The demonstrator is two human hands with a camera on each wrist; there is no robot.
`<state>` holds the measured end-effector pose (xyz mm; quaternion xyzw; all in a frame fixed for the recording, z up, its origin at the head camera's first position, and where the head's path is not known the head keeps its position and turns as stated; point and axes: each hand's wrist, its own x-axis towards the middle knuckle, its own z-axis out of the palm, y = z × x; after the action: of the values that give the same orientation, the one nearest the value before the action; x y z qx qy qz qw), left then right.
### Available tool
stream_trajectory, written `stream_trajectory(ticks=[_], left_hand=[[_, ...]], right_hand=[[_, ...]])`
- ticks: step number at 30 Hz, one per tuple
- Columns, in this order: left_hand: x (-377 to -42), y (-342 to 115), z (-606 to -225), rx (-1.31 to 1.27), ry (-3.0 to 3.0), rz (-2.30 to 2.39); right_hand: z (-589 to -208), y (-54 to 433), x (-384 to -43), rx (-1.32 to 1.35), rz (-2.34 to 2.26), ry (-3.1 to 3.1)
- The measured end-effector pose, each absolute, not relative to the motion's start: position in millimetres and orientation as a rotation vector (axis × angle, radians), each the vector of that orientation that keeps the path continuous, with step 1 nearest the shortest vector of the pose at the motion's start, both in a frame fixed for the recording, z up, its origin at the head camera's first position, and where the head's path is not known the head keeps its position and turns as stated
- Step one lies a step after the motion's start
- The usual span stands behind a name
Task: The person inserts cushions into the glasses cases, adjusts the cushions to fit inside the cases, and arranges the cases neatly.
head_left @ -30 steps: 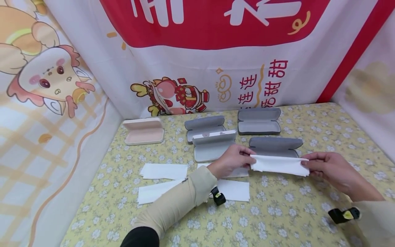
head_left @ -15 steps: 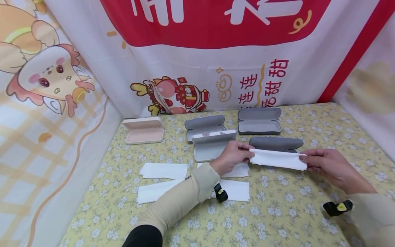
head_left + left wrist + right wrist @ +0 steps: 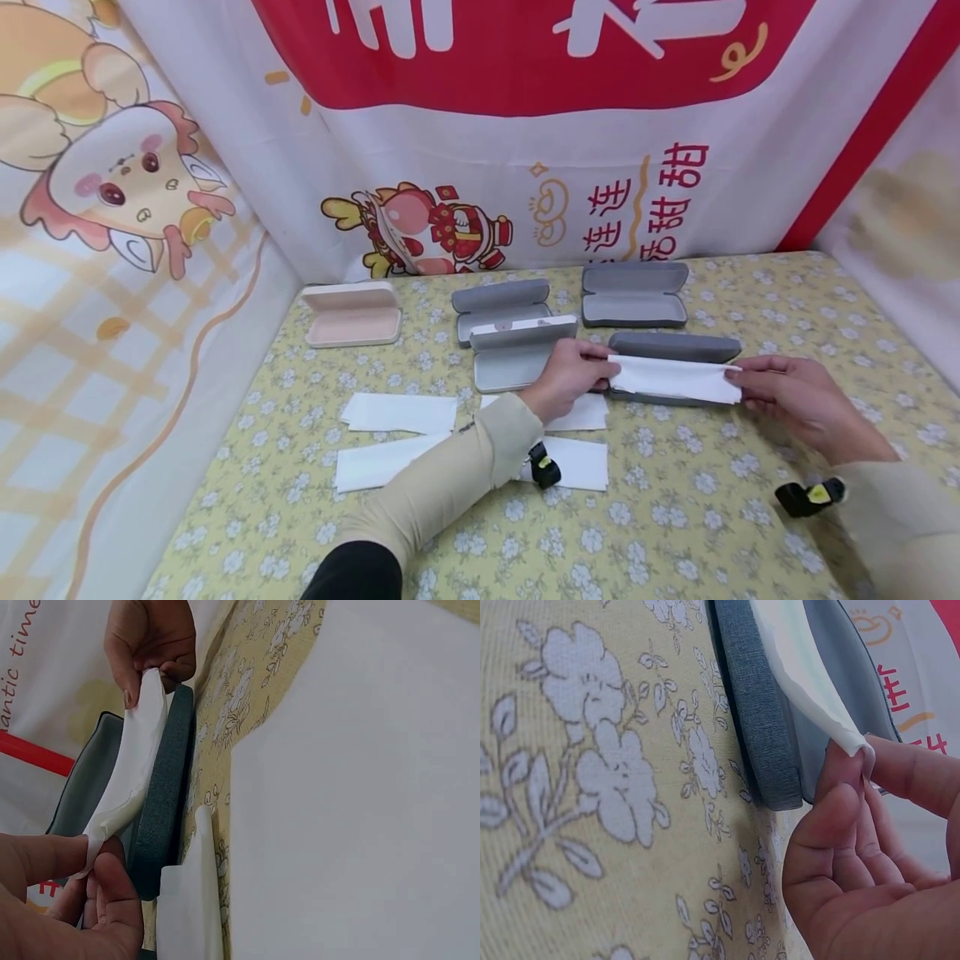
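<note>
A folded white cloth (image 3: pixel 671 377) is stretched between both hands over an open dark blue-grey glasses case (image 3: pixel 675 344). My left hand (image 3: pixel 567 377) pinches the cloth's left end between thumb and fingers. At its right end, my right hand (image 3: pixel 797 402) does the same. The right wrist view has the cloth's edge (image 3: pixel 802 682) above the case's front wall (image 3: pixel 761 712), with thumb and fingers on its corner. In the left wrist view the cloth (image 3: pixel 135 754) sags slightly between the hands. The cloth hides most of the case's inside.
Several other glasses cases stand open behind: a pink one (image 3: pixel 354 325), a grey one (image 3: pixel 502 302), a white-edged one (image 3: pixel 501 375) and a dark grey one (image 3: pixel 636 310). Folded white cloths (image 3: pixel 401 412) lie in front, some partly under the left forearm. A printed curtain (image 3: pixel 450 150) backs the table.
Both hands have carried the stretched cloth away from the body, from in front of the dark blue-grey case to over it. The other cases and cloths stay where they were.
</note>
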<state>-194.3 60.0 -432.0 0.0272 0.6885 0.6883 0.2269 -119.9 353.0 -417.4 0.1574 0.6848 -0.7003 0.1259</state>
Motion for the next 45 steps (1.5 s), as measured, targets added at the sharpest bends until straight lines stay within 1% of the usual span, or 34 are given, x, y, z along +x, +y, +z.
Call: stream_trajectory(ticks=[6, 18, 27, 34, 45], left_hand=[[-193.2, 62.3, -430.9, 0.056, 1.922, 1.908], [-194.1, 63.9, -429.8, -0.011, 1.932, 1.902], [-193.4, 61.1, -428.2, 0.011, 1.896, 1.916], [-194.0, 55.5, -424.7, 0.077, 1.876, 1.854], [-191.6, 36.7, -416.6, 0.312, 1.945, 1.654]], right_hand=[[-419.7, 352.6, -123.0, 0.475, -2.018, 2.046], [-423.2, 346.7, -128.0, 0.510, -1.720, 2.349], [-424.9, 343.9, -130.7, 0.528, -1.586, 2.507], [-428.5, 345.7, -131.7, 0.516, -1.515, 2.541], [-426.2, 348.8, -128.9, 0.482, -1.530, 2.517]])
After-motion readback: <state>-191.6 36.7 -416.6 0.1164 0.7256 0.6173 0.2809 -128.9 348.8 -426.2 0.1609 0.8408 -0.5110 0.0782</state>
